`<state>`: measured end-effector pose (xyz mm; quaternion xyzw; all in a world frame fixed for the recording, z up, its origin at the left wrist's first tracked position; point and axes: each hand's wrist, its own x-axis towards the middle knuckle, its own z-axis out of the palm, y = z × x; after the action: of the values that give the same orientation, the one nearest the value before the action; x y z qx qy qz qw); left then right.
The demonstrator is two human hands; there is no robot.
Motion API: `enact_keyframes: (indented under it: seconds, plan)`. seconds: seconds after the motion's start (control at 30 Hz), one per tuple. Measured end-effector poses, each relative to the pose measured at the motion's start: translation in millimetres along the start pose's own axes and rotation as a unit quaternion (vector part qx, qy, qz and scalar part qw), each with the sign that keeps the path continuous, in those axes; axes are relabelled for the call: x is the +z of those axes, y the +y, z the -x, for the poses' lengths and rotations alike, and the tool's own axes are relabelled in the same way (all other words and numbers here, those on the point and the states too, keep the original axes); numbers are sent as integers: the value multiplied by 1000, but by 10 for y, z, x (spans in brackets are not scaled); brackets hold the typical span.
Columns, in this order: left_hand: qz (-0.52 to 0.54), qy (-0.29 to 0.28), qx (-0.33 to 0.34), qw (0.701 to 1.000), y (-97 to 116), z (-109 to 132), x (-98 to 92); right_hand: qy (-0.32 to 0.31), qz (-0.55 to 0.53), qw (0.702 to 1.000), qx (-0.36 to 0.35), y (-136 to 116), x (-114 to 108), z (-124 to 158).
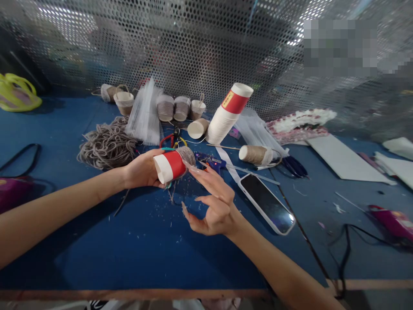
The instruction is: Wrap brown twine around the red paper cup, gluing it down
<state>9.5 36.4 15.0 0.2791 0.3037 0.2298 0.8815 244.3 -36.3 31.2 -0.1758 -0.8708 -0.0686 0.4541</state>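
A red and white paper cup [172,167] lies tipped on its side in the grip of my left hand [145,168]. Grey cord [186,156] is wound around the cup's far end, and loose strands hang below it. My right hand [211,200] is just right of the cup, its fingers spread apart with nothing visible in them. The longer fingertips reach close to the wound cord; whether they touch it I cannot tell. Behind the cup lie a blue glue gun [211,162] and scissors [174,138] with red and yellow handles. A heap of grey cord [108,144] rests beyond my left wrist.
A leaning stack of paper cups [226,118] stands at the back, beside several wrapped cups [165,107] and white mesh [145,114]. A phone [267,203] lies right of my right hand. Further right are a twine-wrapped cup [254,155] and a white board [346,157]. Perforated metal [193,51] borders the table.
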Motion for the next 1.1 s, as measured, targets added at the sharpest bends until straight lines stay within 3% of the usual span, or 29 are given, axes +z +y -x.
enact_keyframes:
  seconds: [0.27,0.67,0.9,1.1]
  plan:
    - [28,51,2,998,-6,42,125,-12,6,1000,5,-1,4,5]
    - [56,-39,-13,998,1,26,24,-33,-13,999,-3,-1,4,-2]
    - [54,-53,-19,997,6,33,34,-31,-20,999,-10,4,0,-30]
    - [68,-57,-20,996,6,34,34,-54,46,997,-30,-19,-28,-60]
